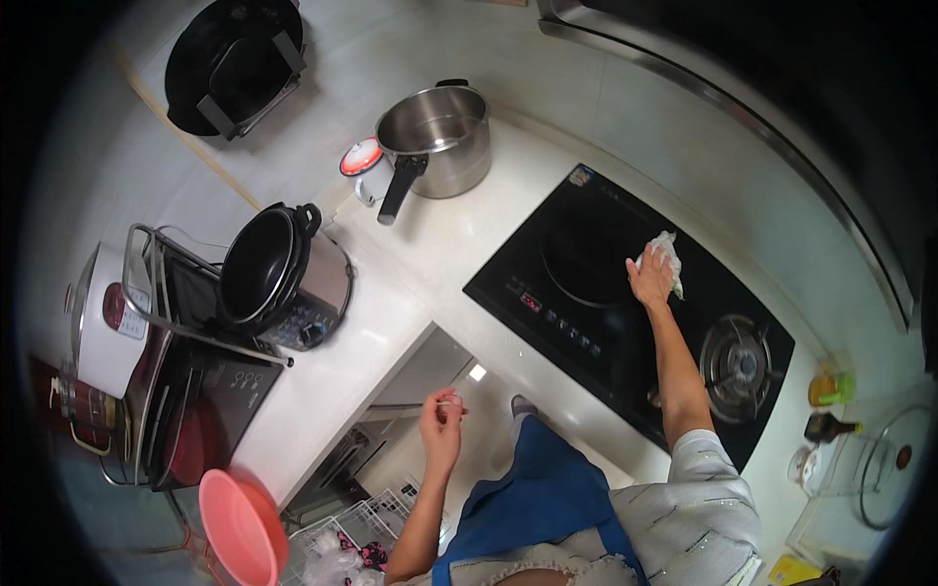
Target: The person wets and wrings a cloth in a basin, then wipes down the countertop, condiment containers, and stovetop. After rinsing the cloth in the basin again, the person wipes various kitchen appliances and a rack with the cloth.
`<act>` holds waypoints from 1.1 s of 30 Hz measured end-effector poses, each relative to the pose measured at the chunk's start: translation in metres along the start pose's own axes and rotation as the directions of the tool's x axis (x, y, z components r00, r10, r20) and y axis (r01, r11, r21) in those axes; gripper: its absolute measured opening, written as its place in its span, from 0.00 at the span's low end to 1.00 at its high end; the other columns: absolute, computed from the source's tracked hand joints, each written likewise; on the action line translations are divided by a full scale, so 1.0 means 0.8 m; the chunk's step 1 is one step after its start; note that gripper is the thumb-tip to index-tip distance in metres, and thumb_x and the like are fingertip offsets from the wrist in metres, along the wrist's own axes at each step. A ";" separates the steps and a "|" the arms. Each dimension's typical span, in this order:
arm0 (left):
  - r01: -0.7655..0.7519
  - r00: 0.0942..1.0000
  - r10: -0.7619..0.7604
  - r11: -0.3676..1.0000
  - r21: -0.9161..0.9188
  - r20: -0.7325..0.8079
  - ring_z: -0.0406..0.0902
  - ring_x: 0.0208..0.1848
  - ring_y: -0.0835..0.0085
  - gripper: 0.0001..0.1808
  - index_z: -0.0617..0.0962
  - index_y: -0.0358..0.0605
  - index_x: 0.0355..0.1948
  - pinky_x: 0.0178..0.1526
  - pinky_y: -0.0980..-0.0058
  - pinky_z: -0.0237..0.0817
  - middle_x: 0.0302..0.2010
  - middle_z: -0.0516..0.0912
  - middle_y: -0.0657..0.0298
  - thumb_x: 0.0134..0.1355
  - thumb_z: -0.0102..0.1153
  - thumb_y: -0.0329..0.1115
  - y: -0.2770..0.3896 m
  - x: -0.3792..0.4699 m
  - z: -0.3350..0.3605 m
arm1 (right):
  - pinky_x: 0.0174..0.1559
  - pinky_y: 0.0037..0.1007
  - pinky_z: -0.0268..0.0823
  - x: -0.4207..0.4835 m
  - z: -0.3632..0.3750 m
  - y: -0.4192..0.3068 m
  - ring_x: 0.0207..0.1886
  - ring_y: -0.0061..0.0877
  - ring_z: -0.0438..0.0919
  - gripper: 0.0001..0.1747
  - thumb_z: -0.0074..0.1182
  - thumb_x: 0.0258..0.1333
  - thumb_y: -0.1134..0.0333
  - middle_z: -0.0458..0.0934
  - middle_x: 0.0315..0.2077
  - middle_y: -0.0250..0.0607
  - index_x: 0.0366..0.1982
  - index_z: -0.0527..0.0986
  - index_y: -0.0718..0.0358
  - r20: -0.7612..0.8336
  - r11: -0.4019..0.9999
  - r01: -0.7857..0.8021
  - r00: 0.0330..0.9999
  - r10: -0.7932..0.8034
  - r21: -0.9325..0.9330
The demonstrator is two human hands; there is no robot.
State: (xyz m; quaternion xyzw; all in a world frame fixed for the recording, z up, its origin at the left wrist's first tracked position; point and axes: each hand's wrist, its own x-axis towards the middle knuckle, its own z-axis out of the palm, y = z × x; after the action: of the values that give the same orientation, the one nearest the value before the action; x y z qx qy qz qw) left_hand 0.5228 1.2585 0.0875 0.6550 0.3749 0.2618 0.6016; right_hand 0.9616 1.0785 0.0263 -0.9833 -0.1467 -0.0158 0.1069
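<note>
My right hand (651, 277) presses a crumpled whitish cloth (670, 256) onto the black glass cooktop (623, 344), beyond the ring of its induction zone. The gas burner (736, 366) of the same cooktop lies to the right of my forearm. Lit red digits show on the control panel (530, 301). My left hand (443, 417) is raised over the gap in front of the counter, its fingers curled, away from the cooktop. Whether something small is between those fingers, I cannot tell.
A steel pressure cooker pot (454, 157) without a lid stands beside an enamel mug (366, 165). An electric pressure cooker (293, 275) stands open at the left. A pink basin (242, 531) is at lower left. Bottles (828, 426) stand at the right. A range hood (733, 110) hangs above.
</note>
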 end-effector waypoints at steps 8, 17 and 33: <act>-0.197 0.936 0.265 0.939 0.281 -0.230 0.70 0.34 0.77 0.35 0.64 0.39 0.65 0.34 0.78 0.65 0.50 0.72 0.57 0.60 0.64 0.36 0.081 0.249 0.003 | 0.69 0.46 0.48 0.184 0.053 -0.116 0.71 0.50 0.54 0.38 0.52 0.56 0.65 0.55 0.68 0.55 0.67 0.57 0.64 -0.048 0.953 0.255 0.967 -0.250 0.161; -0.223 0.934 0.307 0.899 0.376 -0.180 0.77 0.30 0.80 0.24 0.74 0.33 0.56 0.31 0.81 0.67 0.28 0.77 0.66 0.62 0.63 0.34 0.108 0.378 0.013 | 0.70 0.54 0.37 0.280 0.076 -0.291 0.73 0.49 0.45 0.38 0.40 0.65 0.46 0.42 0.72 0.49 0.70 0.53 0.57 0.196 0.954 0.298 0.934 -0.299 0.035; -0.473 0.868 0.495 0.809 0.349 0.031 0.77 0.26 0.74 0.26 0.73 0.41 0.55 0.30 0.77 0.68 0.41 0.79 0.59 0.55 0.67 0.27 0.081 0.317 0.023 | 0.66 0.57 0.49 -0.073 0.148 -0.467 0.66 0.57 0.58 0.35 0.60 0.51 0.56 0.61 0.62 0.60 0.58 0.68 0.67 -0.313 0.547 0.815 0.578 -0.754 0.189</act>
State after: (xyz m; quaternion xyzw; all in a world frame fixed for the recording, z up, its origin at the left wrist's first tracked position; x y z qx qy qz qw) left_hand 0.6963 1.4528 0.1212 0.8156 0.2540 0.3564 0.3786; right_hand 0.7966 1.4363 -0.0160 -0.7751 -0.5615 -0.1347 0.2563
